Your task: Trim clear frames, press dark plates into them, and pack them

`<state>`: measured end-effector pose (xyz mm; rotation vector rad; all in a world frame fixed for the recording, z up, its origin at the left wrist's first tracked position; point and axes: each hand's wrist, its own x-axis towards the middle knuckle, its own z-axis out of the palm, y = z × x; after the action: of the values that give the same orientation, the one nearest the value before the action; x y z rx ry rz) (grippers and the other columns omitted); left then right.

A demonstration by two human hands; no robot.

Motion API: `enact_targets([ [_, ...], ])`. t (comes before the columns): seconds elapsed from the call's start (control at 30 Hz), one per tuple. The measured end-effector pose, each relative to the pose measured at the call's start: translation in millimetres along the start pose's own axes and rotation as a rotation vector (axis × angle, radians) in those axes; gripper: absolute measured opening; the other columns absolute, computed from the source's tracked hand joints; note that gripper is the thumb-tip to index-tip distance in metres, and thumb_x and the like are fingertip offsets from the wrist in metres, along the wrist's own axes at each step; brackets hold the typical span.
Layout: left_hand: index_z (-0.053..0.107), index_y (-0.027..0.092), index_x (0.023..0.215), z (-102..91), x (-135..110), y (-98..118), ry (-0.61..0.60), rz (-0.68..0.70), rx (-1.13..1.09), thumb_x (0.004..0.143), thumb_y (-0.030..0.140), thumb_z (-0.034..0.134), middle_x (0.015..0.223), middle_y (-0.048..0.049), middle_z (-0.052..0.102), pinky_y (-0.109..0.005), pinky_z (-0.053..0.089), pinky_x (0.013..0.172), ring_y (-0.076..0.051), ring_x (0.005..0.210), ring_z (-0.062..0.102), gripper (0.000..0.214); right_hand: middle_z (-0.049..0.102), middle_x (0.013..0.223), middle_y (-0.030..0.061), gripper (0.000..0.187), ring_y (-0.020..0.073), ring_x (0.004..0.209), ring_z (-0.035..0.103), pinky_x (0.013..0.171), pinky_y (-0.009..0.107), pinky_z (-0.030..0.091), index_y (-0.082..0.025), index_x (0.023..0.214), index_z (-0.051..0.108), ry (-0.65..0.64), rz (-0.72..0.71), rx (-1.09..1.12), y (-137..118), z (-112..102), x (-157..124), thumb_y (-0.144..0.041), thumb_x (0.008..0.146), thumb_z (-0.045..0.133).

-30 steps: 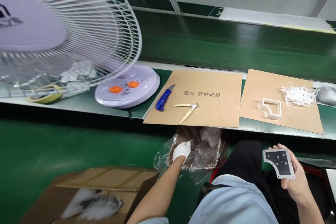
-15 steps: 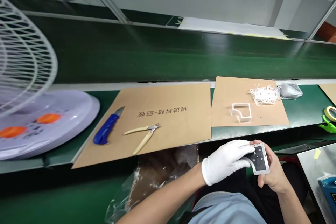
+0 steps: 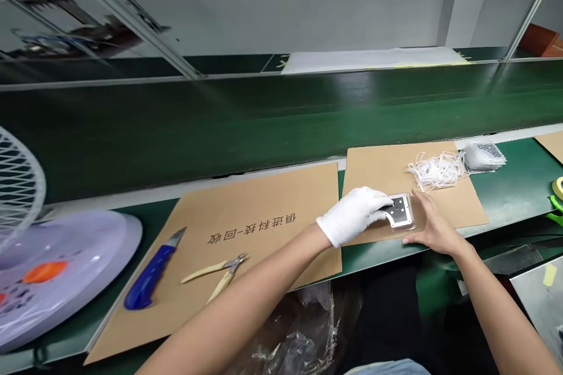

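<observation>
A small flat part with a black face, a pale rim and a curved notch at one corner (image 3: 399,211) lies at the clear plastic case (image 3: 412,224) on the right cardboard sheet. My left hand (image 3: 355,214), in a white glove, has its fingers and thumb closed on the part's left side. Bare and with thumb and fingers spread, my right hand (image 3: 433,225) is just right of the case and holds nothing. Whether its fingertips touch the case I cannot tell. The part's left end is hidden under the glove.
White strings (image 3: 440,170) lie beside a clear plastic bundle (image 3: 484,157) behind my right hand. On the left cardboard sheet (image 3: 264,199) are a blue-handled knife (image 3: 152,275) and cream-handled nippers (image 3: 226,269). A fan (image 3: 20,187) stands far left; tape (image 3: 558,187) lies far right.
Both hands have moved forward from above the lap to the cardboard, bringing the part to the clear case. My right hand has let go of the part. The view has shifted.
</observation>
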<state>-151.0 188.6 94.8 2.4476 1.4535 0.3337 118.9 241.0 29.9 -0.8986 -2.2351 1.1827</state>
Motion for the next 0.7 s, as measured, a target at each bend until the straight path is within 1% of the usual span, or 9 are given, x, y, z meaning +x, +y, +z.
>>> enact_targets([
  [0.07, 0.076, 0.018, 0.106, -1.4, 11.3, -4.7, -0.029, 0.015, 0.042, 0.103, 0.029, 0.065, 0.095, -0.0059, 0.078, -0.033, 0.048, 0.078, -0.023, 0.084, 0.071, 0.016, 0.035, 0.17, 0.0177, 0.127, 0.0397, 0.159, 0.03, 0.13, 0.062, 0.029, -0.03, 0.169, 0.025, -0.026, -0.038, -0.07, 8.8, 1.1, 18.0, -0.047, 0.068, 0.1],
  [0.13, 0.076, 0.018, 0.104, -0.2, 16.8, -6.4, -0.041, 0.023, 0.065, 0.103, 0.03, 0.065, 0.095, -0.0058, 0.078, -0.033, 0.045, 0.076, -0.023, 0.083, 0.07, 0.016, 0.043, 0.164, 0.0179, 0.12, 0.0394, 0.155, 0.038, 0.128, 0.06, 0.034, -0.028, 0.166, 0.031, -0.036, -0.06, -0.119, 13.1, 2.3, 27.3, -0.046, 0.069, 0.1],
  [0.23, 0.074, 0.018, 0.104, 3.1, 17.9, -8.3, -0.05, 0.039, 0.067, 0.105, 0.031, 0.062, 0.095, -0.0056, 0.077, -0.033, 0.042, 0.074, -0.022, 0.081, 0.068, 0.018, 0.053, 0.154, 0.0161, 0.107, 0.0375, 0.145, 0.049, 0.122, 0.058, 0.041, -0.027, 0.16, 0.04, -0.03, -0.076, -0.16, 12.8, 3.3, 30.6, -0.046, 0.072, 0.098],
  [0.3, 0.073, 0.017, 0.103, 5.5, 17.5, -10.5, -0.049, 0.054, 0.053, 0.107, 0.034, 0.058, 0.095, -0.0059, 0.076, -0.033, 0.041, 0.073, -0.021, 0.079, 0.067, 0.023, 0.056, 0.15, 0.0157, 0.104, 0.0368, 0.14, 0.053, 0.118, 0.057, 0.044, -0.025, 0.157, 0.043, -0.021, -0.074, -0.185, 11.1, 4.0, 30.0, -0.045, 0.072, 0.098],
  [0.47, 0.074, 0.017, 0.102, 9.1, 19.6, -16.2, -0.042, 0.09, 0.028, 0.11, 0.042, 0.048, 0.09, -0.0072, 0.073, -0.034, 0.042, 0.073, -0.021, 0.076, 0.065, 0.037, 0.058, 0.15, 0.0155, 0.105, 0.0372, 0.139, 0.055, 0.116, 0.056, 0.044, -0.026, 0.157, 0.043, -0.007, -0.073, -0.224, 10.3, 6.3, 29.2, -0.046, 0.07, 0.099],
  [0.6, 0.074, 0.016, 0.101, 7.1, 20.0, -16.2, -0.063, 0.107, 0.046, 0.111, 0.044, 0.047, 0.091, -0.0075, 0.073, -0.033, 0.04, 0.072, -0.021, 0.076, 0.064, 0.04, 0.059, 0.15, 0.016, 0.105, 0.0364, 0.139, 0.055, 0.116, 0.055, 0.044, -0.024, 0.156, 0.044, -0.006, -0.071, -0.228, 10.9, 5.8, 29.2, -0.046, 0.07, 0.1],
  [0.7, 0.073, 0.016, 0.099, 6.5, 19.1, -15.5, -0.05, 0.1, 0.047, 0.111, 0.043, 0.047, 0.088, -0.0068, 0.071, -0.033, 0.039, 0.07, -0.019, 0.073, 0.062, 0.039, 0.058, 0.151, 0.0157, 0.104, 0.0366, 0.139, 0.055, 0.116, 0.055, 0.044, -0.025, 0.157, 0.045, -0.006, -0.062, -0.229, 10.6, 5.0, 29.1, -0.047, 0.07, 0.099],
])
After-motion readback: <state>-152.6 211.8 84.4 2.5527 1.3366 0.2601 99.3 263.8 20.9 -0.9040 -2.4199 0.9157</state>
